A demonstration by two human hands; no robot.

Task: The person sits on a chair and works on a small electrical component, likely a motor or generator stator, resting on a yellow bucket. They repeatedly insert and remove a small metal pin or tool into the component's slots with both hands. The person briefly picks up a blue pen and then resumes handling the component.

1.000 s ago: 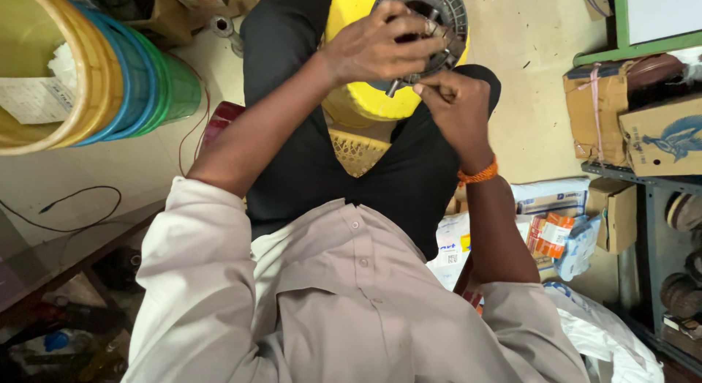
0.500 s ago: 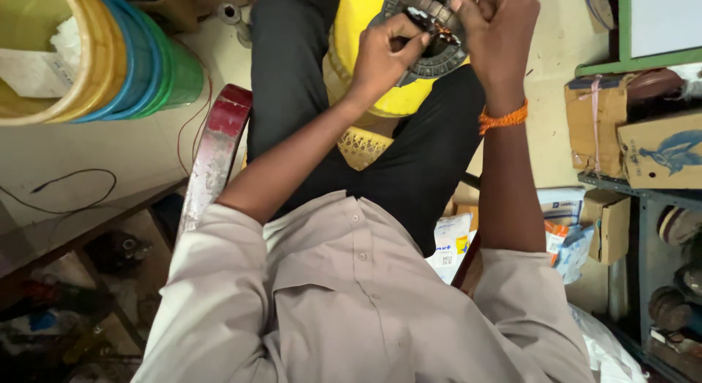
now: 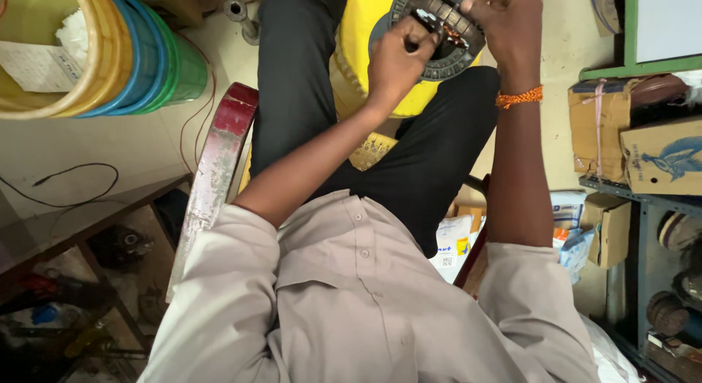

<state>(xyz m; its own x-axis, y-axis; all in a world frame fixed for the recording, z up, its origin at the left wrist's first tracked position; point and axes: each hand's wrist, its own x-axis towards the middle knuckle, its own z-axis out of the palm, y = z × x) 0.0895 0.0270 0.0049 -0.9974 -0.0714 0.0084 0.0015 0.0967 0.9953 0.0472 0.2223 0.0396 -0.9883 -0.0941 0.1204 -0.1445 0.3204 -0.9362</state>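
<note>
Head view looks straight down your grey shirt (image 3: 380, 310) and black trousers (image 3: 431, 163) as you sit on a worn red-edged seat (image 3: 216, 171); to your left a nested stack of yellow, blue and green plastic tubs (image 3: 110, 54) sits on the pale floor, and to your right cardboard boxes (image 3: 636, 141) rest on a metal shelf; a yellow drum-like housing (image 3: 358, 54) lies in your lap between your knees, and on top of it rests the grey slotted ring, a motor stator (image 3: 453, 54), near the top edge of the frame; your right hand (image 3: 508, 21), with an orange thread band (image 3: 519, 98) at the wrist, is closed over the ring's right rim and grips it; your left hand (image 3: 398, 61) is pinched shut over the ring's left side, its fingertips pressed on what seems to be copper winding wire (image 3: 455, 38) in the slots, though the strand is too small to make out surely.
</note>
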